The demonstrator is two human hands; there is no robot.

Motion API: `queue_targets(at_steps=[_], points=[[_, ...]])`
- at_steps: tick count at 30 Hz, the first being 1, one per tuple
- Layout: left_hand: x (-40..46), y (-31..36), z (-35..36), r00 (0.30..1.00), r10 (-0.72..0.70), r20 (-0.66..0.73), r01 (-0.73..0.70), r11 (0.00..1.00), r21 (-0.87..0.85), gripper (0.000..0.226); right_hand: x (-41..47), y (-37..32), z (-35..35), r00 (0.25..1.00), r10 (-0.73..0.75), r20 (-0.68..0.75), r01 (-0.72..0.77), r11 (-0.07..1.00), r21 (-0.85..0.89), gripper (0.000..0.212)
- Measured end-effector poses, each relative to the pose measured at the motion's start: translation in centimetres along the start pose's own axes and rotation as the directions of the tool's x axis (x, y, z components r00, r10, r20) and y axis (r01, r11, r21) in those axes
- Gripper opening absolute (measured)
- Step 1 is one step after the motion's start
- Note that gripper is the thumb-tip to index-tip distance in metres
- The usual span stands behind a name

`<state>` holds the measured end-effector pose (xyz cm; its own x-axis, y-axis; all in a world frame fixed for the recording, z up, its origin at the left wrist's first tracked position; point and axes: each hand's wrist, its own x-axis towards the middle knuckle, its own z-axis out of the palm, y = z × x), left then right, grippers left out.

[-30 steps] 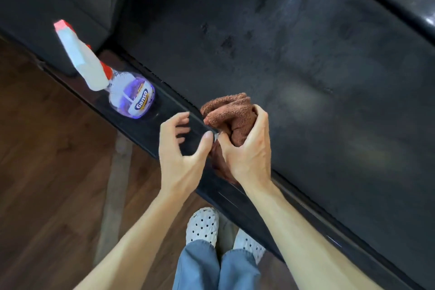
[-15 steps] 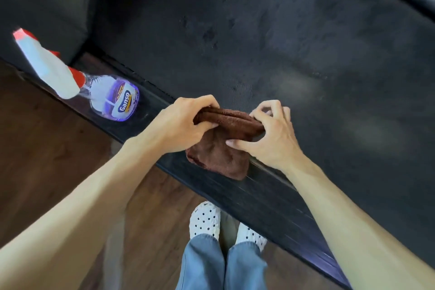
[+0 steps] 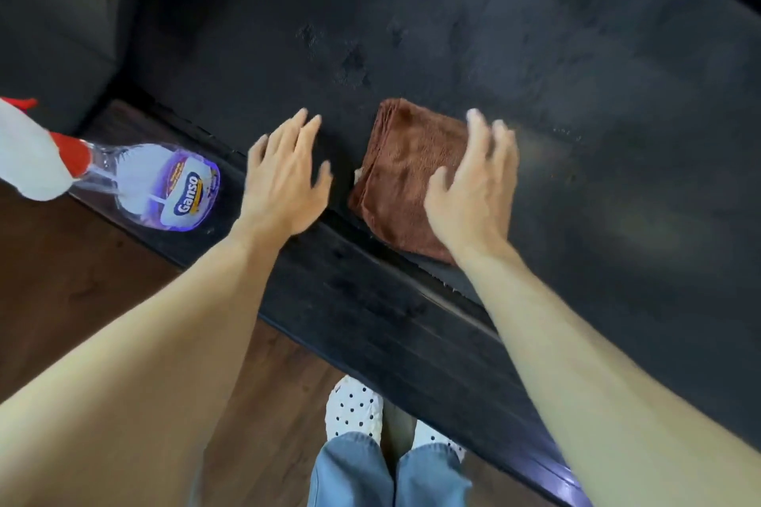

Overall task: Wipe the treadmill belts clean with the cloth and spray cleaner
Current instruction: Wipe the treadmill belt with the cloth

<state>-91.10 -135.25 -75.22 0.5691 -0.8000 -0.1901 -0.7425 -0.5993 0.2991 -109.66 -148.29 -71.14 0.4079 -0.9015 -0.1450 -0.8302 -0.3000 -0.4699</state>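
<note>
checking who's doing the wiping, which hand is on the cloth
The right hand: its palm lies flat on the folded brown cloth. The left hand is spread beside it, touching no cloth.

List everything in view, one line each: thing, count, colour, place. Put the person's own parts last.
cloth: 1, brown, folded, lying on the belt's near edge, partly over the rail
spray bottle: 1, clear with purple liquid, white and red head, label reads Ganso, on the rail at left
belt: 1, black, dusty with darker spots, fills the upper right
rail: 1, black, runs along the belt's near side
floor: dark brown wood, lower left
shoes: 2, white with black dots, bottom centre
trousers: blue, bottom centre
left hand: open, fingers spread, over the rail beside the cloth, holds nothing
right hand: open, fingers straight, resting on the cloth's right side
</note>
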Motion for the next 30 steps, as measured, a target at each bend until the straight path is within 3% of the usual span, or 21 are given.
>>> queue_targets(at_steps=[3,6,10,15,21,26,30], points=[[-2.2,-3.0,2.0,0.998,0.065,0.004,-0.065,0.991,0.116,0.068,-1.1,0.4,3.6,0.978,-0.180,0.109,0.190,0.977,-0.092,0.064],[-2.7,-3.6,2.4,0.998,0.054,-0.037,-0.051,0.996,0.075,0.070,-1.6,1.1,6.3,0.957,-0.229,0.177,0.263,0.943,-0.203,0.067],[-2.6,-3.6,2.3,0.997,0.048,-0.060,-0.045,0.998,0.045,0.069,-1.2,1.7,7.9,0.965,-0.189,0.184,0.246,0.896,-0.370,0.079],[-2.3,-3.5,2.3,0.996,0.033,-0.084,-0.031,0.999,0.025,0.071,1.5,0.3,8.3,0.975,-0.165,0.150,0.211,0.902,-0.378,0.094],[-2.1,-3.4,2.1,0.997,0.022,-0.080,-0.021,1.000,0.006,0.075,4.0,-1.7,8.9,0.984,-0.138,0.108,0.169,0.912,-0.374,0.093],[-1.9,-3.6,1.9,0.997,0.031,-0.071,-0.032,0.999,-0.004,0.079,-1.6,0.4,7.0,0.959,-0.195,0.205,0.267,0.861,-0.433,0.090],[-2.0,-3.6,2.1,0.996,0.052,-0.072,-0.054,0.998,-0.018,0.077,-0.4,1.6,6.7,0.982,-0.114,0.150,0.171,0.873,-0.456,0.097]])
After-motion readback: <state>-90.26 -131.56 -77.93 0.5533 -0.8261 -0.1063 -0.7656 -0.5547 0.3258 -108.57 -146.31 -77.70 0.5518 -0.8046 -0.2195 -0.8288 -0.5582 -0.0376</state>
